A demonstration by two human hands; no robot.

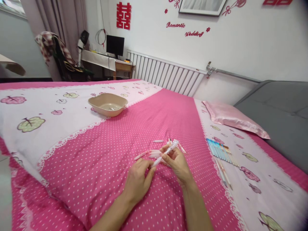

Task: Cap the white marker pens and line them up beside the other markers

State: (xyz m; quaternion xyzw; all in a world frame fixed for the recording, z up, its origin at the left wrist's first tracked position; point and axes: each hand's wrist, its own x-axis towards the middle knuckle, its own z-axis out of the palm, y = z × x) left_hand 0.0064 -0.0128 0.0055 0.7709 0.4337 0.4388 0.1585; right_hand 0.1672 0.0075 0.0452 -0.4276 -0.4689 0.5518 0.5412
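Both of my hands rest on a pink polka-dot bedspread [101, 179]. My right hand [176, 163] is closed around a white pen [166, 153] that slants up to the right. My left hand [139, 179] pinches the lower end of the same pen with its fingertips. Several loose pale pink and white pen parts [150, 154] lie on the bedspread just beyond my hands.
A row of several blue and pink pens [220, 150] lies to the right, with two more pens [223, 175] below it. A beige basin [107, 104] sits farther up the bed. A pink pillow [234, 118] and a grey sofa [284, 115] are at right.
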